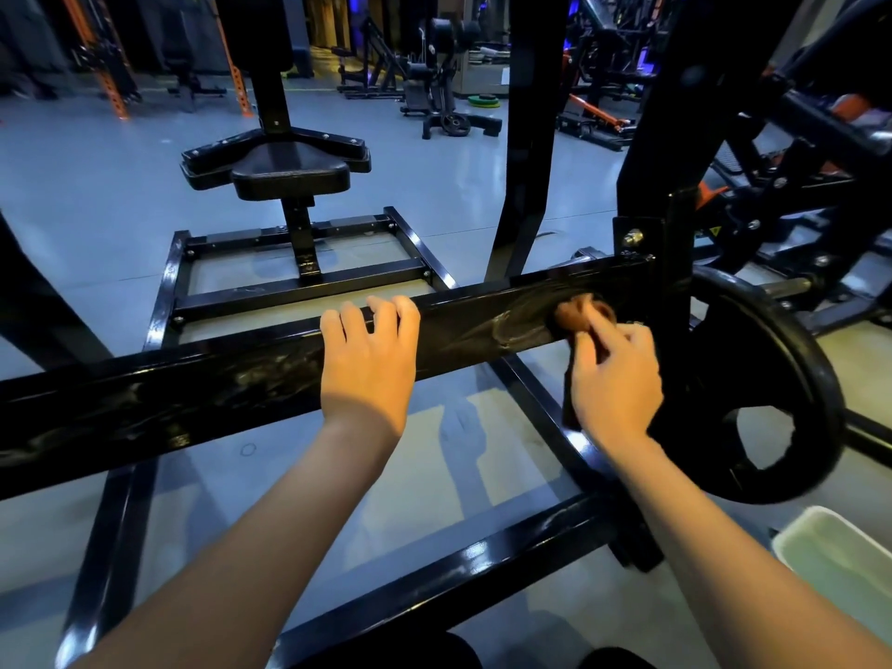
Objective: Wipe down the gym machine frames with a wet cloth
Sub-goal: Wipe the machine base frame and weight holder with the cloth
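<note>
Hooked over the top edge of the bar (241,379), the left hand (369,359) lies with its palm flat on the bar's near face and its fingers curled over the far side, gripping it. That black bar is part of the machine frame and runs from 9 o'clock low on the left up toward 3 o'clock, where it meets an upright post (675,282) with a bolt (632,237) at the joint. Wet smears shine on the bar's face between the two hands and further left. At 12 o'clock from the left hand, beyond the bar, a black padded seat (289,178) stands on its stem above a rectangular floor frame (299,289). To the right, the right hand (615,379) pinches a brown cloth (579,313) in its fingertips, the bunched cloth pressed against the bar's face just beside the post; part of the cloth hangs dark below the hand. At 3 o'clock from that hand a black weight plate (772,403) sits on its peg, close to the knuckles but not clearly touching. At 5 o'clock, in the lower right corner, the rim of a pale tub (820,523) shows, its contents unclear. The grey floor (96,185) stretches back to other machines in the dim distance.
</note>
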Demonstrator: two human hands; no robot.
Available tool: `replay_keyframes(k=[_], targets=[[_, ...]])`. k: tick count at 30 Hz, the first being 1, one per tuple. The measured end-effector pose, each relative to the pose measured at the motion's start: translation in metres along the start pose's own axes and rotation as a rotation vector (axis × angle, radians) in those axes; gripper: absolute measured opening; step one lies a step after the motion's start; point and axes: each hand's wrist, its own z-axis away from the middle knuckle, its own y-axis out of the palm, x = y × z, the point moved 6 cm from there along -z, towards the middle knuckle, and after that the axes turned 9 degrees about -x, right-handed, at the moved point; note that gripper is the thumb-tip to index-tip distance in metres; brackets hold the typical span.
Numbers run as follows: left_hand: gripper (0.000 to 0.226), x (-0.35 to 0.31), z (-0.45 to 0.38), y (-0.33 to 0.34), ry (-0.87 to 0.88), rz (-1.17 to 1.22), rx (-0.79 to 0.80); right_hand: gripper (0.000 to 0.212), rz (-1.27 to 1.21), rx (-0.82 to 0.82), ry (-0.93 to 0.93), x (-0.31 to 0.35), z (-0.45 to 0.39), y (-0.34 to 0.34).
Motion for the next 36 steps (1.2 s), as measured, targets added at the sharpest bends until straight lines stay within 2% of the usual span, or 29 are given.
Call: replay_keyframes(k=[1,3,6,9,10,14,17,20,23,25,28,30,33,35,36], targets=[[0.096,0.000,0.000,0.000,-0.002,0.002,0.000,0.038,-0.031,-0.026,0.065,0.004,-0.006,0.002],[0.098,-0.001,0.000,0.000,-0.002,0.001,0.000,0.040,-0.117,-0.054,0.072,0.029,0.000,0.007],[0.101,0.001,0.001,0.002,-0.003,-0.003,0.000,0.047,-0.186,0.008,-0.156,0.068,0.038,0.014],[0.101,0.002,0.001,0.001,0.012,0.002,-0.005,0.053,-0.085,0.127,-0.410,0.061,0.066,0.019],[0.100,0.001,0.001,0.001,0.012,0.001,-0.007,0.054,-0.063,0.127,-0.394,0.050,0.061,0.016],[0.097,0.000,0.001,0.001,0.000,0.006,0.003,0.040,-0.066,-0.043,-0.001,0.028,0.018,0.007],[0.100,0.001,0.000,0.000,0.004,0.011,-0.001,0.039,-0.210,-0.087,0.065,0.061,0.027,0.017],[0.099,0.002,0.001,0.001,0.001,0.022,-0.007,0.044,-0.234,0.022,-0.180,0.093,0.068,0.026],[0.095,0.001,0.001,0.000,0.016,0.035,-0.020,0.049,-0.169,0.140,-0.444,0.076,0.080,0.023],[0.094,0.002,0.001,-0.001,0.009,0.037,-0.025,0.050,-0.130,0.069,-0.341,0.053,0.056,0.016],[0.097,0.001,0.000,0.003,0.001,0.034,-0.024,0.040,-0.159,-0.106,0.044,0.041,0.024,0.015],[0.097,0.002,0.001,0.003,0.003,0.059,-0.017,0.040,-0.219,-0.122,0.084,0.067,0.032,0.021],[0.095,0.004,0.000,0.002,0.004,0.077,-0.037,0.045,-0.269,0.045,-0.168,0.096,0.073,0.030],[0.094,0.005,0.000,0.001,0.014,0.104,-0.038,0.049,-0.206,0.144,-0.378,0.087,0.088,0.027],[0.094,0.004,0.001,0.001,0.012,0.103,-0.044,0.052,-0.183,0.142,-0.405,0.075,0.082,0.022]])
